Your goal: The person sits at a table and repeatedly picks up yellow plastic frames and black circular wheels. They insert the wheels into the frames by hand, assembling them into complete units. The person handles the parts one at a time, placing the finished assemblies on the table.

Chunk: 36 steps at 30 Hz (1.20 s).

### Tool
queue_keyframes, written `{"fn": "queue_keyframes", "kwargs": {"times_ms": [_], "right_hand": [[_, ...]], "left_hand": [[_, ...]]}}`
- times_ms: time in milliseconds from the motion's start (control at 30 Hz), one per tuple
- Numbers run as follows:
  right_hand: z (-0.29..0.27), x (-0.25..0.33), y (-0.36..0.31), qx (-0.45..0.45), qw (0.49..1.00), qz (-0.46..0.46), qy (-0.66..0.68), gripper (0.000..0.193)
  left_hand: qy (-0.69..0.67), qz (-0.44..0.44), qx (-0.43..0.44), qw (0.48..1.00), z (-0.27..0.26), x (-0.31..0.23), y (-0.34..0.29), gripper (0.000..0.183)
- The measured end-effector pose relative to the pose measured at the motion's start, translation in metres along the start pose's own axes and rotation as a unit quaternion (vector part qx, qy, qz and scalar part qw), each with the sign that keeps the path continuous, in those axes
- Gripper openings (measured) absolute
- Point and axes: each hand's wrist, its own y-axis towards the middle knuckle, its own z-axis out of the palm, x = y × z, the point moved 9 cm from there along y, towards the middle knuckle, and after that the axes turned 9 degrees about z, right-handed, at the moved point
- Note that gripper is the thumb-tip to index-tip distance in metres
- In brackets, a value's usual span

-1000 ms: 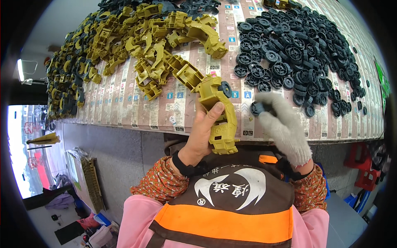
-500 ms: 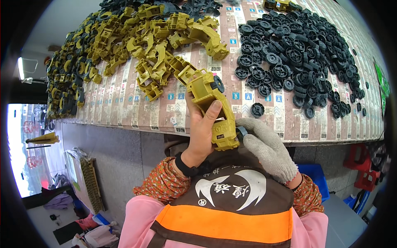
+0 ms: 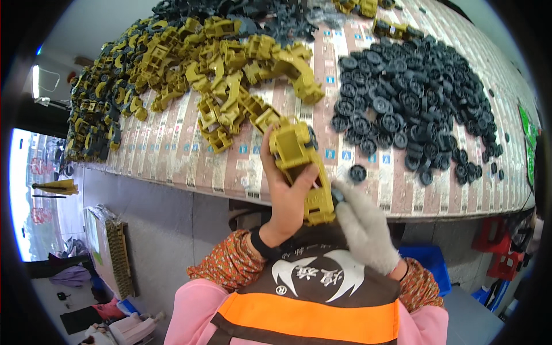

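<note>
Over the table's near edge, my bare left hand (image 3: 286, 202) grips a yellow plastic toy truck body (image 3: 320, 206), its thumb pressed across the frame. A dark wheel (image 3: 312, 137) sits at the body's upper right side. My right hand (image 3: 367, 233), in a pale knitted glove, is at the lower right side of the body. Its fingers close on a small dark grey wheel (image 3: 337, 196) held against the body; the glove partly hides it. Just beyond, a single loose black wheel (image 3: 357, 173) lies on the table.
A large heap of black wheels (image 3: 411, 103) covers the table's right side. Yellow truck bodies (image 3: 221, 75) pile up ahead left, with wheeled trucks (image 3: 95, 123) farther left and dark parts (image 3: 253, 20) behind. A blue bin (image 3: 428, 265) and red crates (image 3: 503, 261) stand below the table.
The whole view has shifted, so the table and hands appear lower. The truck body stands a little straighter in my left hand. My right fingers have straightened beside the wheel.
</note>
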Motion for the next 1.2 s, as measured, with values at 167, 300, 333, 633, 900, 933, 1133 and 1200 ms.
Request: {"fn": "queue_keyframes", "kwargs": {"times_ms": [167, 300, 333, 633, 900, 933, 1133, 1200], "right_hand": [[0.006, 0.014, -0.004, 0.061, 0.997, 0.010, -0.038, 0.075], [0.003, 0.017, 0.003, 0.082, 0.996, 0.021, -0.022, 0.080], [0.003, 0.017, 0.005, 0.074, 0.997, -0.003, -0.028, 0.081], [-0.005, 0.008, 0.070, 0.070, 0.983, 0.138, 0.096, 0.078], [-0.093, 0.012, 0.206, 0.083, 0.942, 0.206, 0.251, 0.042], [-0.116, 0.005, 0.234, 0.037, 0.959, 0.191, 0.208, 0.041], [-0.178, 0.050, 0.387, -0.056, 0.965, -0.142, -0.211, 0.039], [-0.188, 0.026, 0.422, -0.098, 0.956, 0.075, 0.267, 0.038]], "left_hand": [[0.044, 0.184, 0.024, 0.982, 0.013, -0.039, -0.002, 0.096], [0.123, 0.284, 0.077, 0.948, 0.014, -0.042, -0.019, 0.106], [0.067, 0.327, 0.106, 0.937, 0.020, -0.044, -0.021, 0.099], [-0.107, 0.066, 0.153, 0.980, 0.056, -0.041, 0.045, 0.104], [0.057, 0.018, 0.096, 0.994, -0.035, -0.039, 0.090, 0.057], [0.045, 0.007, 0.084, 0.995, -0.044, -0.036, 0.094, 0.049], [0.111, 0.020, 0.025, 0.993, -0.106, -0.048, 0.094, 0.036], [0.128, 0.015, 0.009, 0.992, -0.123, -0.052, 0.097, 0.034]]}}
